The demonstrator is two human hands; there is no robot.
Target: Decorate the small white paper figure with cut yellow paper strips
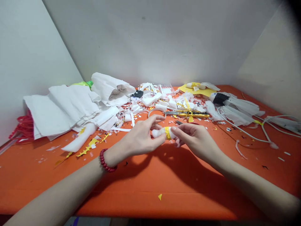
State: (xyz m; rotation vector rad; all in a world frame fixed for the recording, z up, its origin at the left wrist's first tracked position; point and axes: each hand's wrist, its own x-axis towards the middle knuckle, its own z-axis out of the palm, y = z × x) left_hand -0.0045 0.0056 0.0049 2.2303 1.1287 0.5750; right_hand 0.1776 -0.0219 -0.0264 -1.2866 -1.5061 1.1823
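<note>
White roll: gripped at both ends between bare fingers, raised over the middle of the bench, shadows falling toward the near edge.
Yellow band: a scalloped collar around the roll, just beside the right fingertips. It could skew or tear should the two hands twist against each other; whether its end is fastened cannot be seen.
Soft white filling: looks easily dented; too hard a squeeze could thin the roll and leave the collar loose.
Right hand: thumb and forefinger pinch the roll's right end, the remaining fingers curled below, wrist slightly bent.
Left hand: thumb along the near side, forefinger arched above, closed about the left end; the contact behind is partly hidden.
Red bead bracelet: circles the left wrist, clear of the roll.
Forearms: slant inward over the near edge, one from each near corner.
Yellow-handled cutter: lies beyond the fingers toward the far edge, among scraps; a blind reach forward could meet its metal end.
Yellow offcuts: scattered toward the left edge; a sweeping sleeveless arm could shift them.
</note>
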